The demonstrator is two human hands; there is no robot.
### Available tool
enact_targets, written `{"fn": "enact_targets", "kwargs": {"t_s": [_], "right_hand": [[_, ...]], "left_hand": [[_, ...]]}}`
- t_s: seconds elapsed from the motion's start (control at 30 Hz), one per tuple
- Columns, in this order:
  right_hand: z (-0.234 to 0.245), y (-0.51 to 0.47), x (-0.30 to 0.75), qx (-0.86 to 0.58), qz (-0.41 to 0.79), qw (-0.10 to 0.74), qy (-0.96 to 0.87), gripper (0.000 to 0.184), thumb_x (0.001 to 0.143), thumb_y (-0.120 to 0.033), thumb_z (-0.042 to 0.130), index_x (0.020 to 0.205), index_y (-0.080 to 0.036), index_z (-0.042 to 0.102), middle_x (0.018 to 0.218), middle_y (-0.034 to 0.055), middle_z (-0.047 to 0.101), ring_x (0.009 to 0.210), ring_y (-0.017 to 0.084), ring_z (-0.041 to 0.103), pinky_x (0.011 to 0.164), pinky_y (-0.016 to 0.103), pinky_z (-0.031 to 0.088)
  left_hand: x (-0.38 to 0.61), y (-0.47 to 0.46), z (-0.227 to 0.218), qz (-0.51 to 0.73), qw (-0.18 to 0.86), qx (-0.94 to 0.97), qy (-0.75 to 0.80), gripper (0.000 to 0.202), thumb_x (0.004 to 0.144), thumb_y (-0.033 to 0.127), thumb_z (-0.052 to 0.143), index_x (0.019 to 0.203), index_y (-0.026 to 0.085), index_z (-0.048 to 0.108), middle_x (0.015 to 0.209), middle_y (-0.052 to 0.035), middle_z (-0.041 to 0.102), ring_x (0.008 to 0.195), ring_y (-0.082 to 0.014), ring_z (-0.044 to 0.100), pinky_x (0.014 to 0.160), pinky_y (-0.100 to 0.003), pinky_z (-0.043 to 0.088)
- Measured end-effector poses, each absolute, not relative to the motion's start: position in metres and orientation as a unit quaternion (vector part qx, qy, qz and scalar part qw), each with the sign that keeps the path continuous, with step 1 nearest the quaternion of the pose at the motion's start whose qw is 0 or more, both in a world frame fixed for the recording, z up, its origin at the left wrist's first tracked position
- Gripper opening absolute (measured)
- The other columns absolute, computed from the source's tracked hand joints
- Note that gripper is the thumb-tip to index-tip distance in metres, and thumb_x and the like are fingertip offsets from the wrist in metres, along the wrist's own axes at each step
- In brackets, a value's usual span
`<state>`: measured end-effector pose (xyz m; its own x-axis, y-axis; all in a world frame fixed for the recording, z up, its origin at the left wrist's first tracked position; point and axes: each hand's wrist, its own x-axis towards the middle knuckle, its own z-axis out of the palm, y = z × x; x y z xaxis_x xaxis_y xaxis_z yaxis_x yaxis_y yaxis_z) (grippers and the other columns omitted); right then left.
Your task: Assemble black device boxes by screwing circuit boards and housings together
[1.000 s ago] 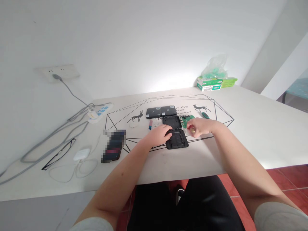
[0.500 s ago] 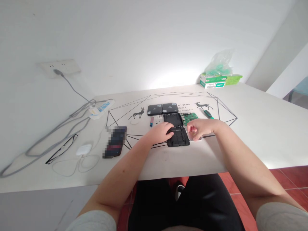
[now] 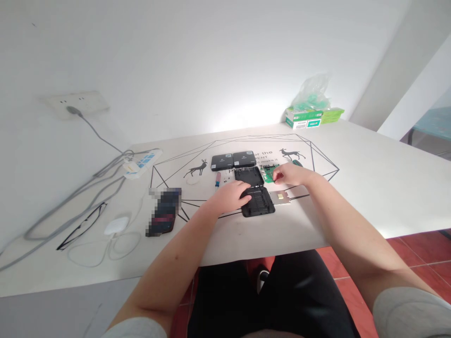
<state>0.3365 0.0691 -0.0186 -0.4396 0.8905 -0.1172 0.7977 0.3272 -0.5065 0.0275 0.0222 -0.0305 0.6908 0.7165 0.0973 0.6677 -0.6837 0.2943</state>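
Observation:
My left hand (image 3: 230, 195) lies with fingers spread on the left edge of an opened black case half (image 3: 259, 203). A second black case half (image 3: 249, 176) lies just behind it. My right hand (image 3: 289, 174) hovers over a green circuit board (image 3: 269, 172), fingers curled in a pinch at its edge; what they hold, if anything, I cannot make out. A small silver plate with a yellow square (image 3: 280, 197) lies on the table (image 3: 369, 188) right of the near case half. Two closed black boxes (image 3: 233, 161) sit side by side further back.
A small red and blue screwdriver (image 3: 217, 179) lies left of the cases, a green-handled one (image 3: 298, 163) behind my right hand. A phone (image 3: 164, 212), glasses (image 3: 81, 226), a white charger with cable (image 3: 114, 226) and a power strip (image 3: 139, 163) are at left. Green boxes (image 3: 310, 117) stand far back.
My right hand moved back from beside the near case half to the green board. The silver plate it had covered now lies bare on the table. My left hand stayed.

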Motion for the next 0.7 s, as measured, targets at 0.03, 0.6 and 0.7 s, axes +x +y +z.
{"fn": "enact_targets", "kwargs": {"t_s": [0.03, 0.6, 0.7], "right_hand": [[-0.019, 0.069, 0.336, -0.520, 0.258, 0.091, -0.809, 0.005, 0.074, -0.022, 0.069, 0.077, -0.022, 0.073, 0.084, 0.0023, 0.077, 0.078, 0.020, 0.065, 0.078, 0.033, 0.048], [-0.013, 0.064, 0.327, -0.587, 0.194, 0.236, -0.749, 0.009, 0.093, -0.026, 0.051, 0.089, -0.021, 0.058, 0.105, 0.0129, 0.068, 0.097, 0.025, 0.061, 0.090, 0.037, 0.047], [-0.013, 0.062, 0.324, -0.629, 0.257, 0.279, -0.678, 0.012, 0.095, -0.033, 0.052, 0.096, -0.022, 0.058, 0.101, 0.0100, 0.068, 0.090, 0.025, 0.060, 0.083, 0.037, 0.049]], "left_hand": [[0.027, 0.022, -0.031, 0.105, 0.121, 0.911, 0.380, 0.045, 0.106, 0.043, 0.051, 0.141, 0.020, 0.066, 0.137, -0.0142, 0.070, 0.125, -0.0351, 0.067, 0.105, -0.047, 0.054], [0.031, 0.024, -0.029, 0.203, 0.083, 0.891, 0.398, 0.032, 0.106, 0.043, 0.053, 0.121, 0.024, 0.074, 0.129, -0.0101, 0.074, 0.132, -0.0329, 0.063, 0.121, -0.052, 0.040], [0.031, 0.027, -0.031, 0.239, 0.076, 0.865, 0.435, 0.027, 0.104, 0.040, 0.054, 0.112, 0.024, 0.074, 0.123, -0.0094, 0.075, 0.127, -0.0321, 0.065, 0.121, -0.055, 0.040]]}}
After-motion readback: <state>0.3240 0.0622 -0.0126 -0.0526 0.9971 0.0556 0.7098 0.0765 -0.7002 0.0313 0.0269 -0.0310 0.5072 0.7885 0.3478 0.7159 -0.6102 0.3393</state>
